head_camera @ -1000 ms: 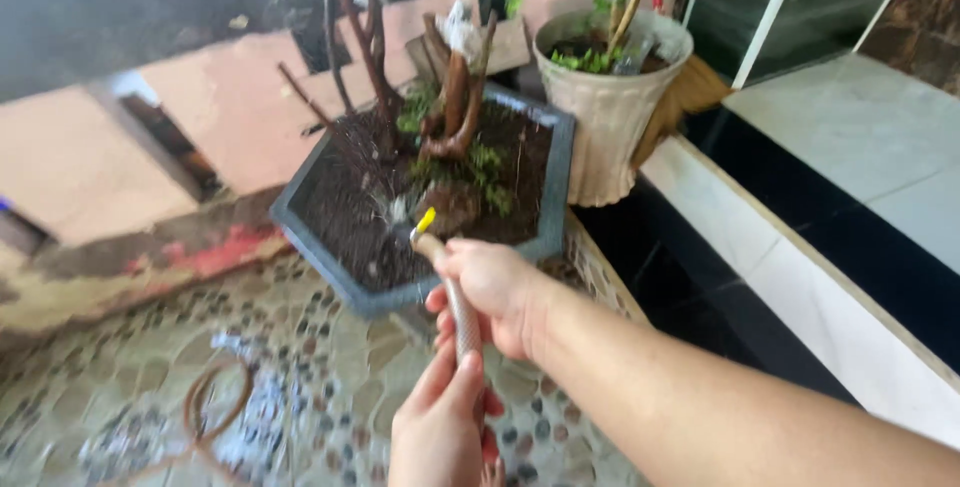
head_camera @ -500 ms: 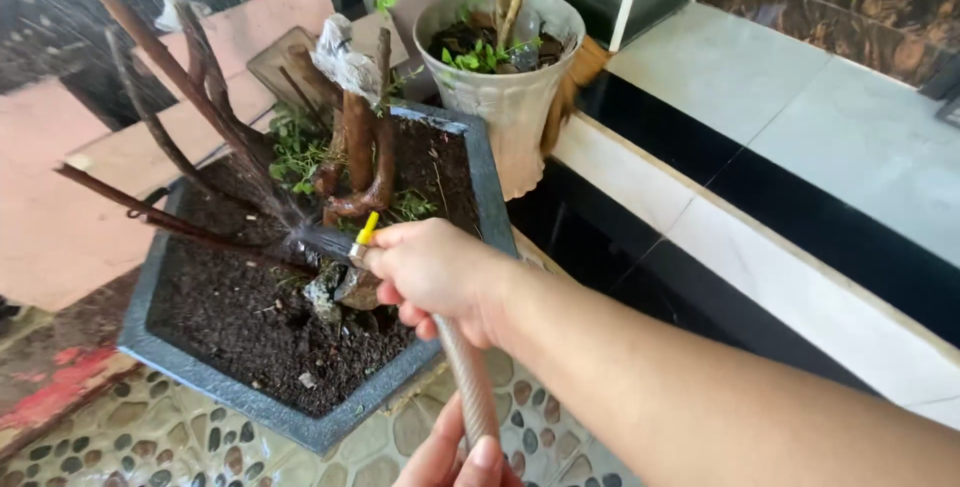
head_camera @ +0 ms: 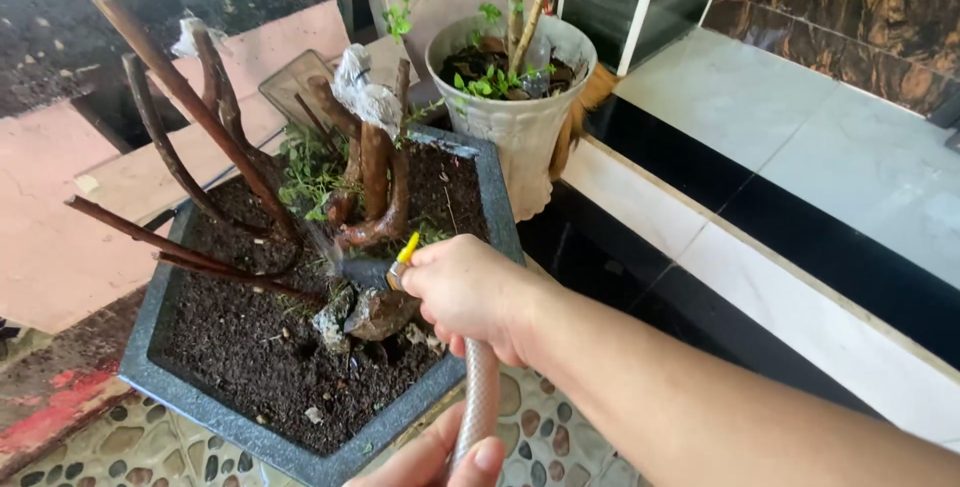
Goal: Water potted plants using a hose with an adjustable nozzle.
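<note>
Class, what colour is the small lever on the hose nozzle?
Yellow lever, on the nozzle in the right hand; head view.

white ribbed pot (head_camera: 520, 132): up and right of the fingers, green sprigs and thin stems | white-and-black tiled step (head_camera: 800, 187): far right of them | pebble mosaic floor (head_camera: 130, 447): lower left | pink slab (head_camera: 60, 237): far left

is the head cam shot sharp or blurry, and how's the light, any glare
Head view: mostly sharp, soil grains in the grey hexagonal planter read clearly; the spray off the hose nozzle is a soft smear; the left hand is cut by the bottom edge. Bright daylight, sheen on the pale floor tiles, dark top left corner. The right hand is evenly lit.
</note>
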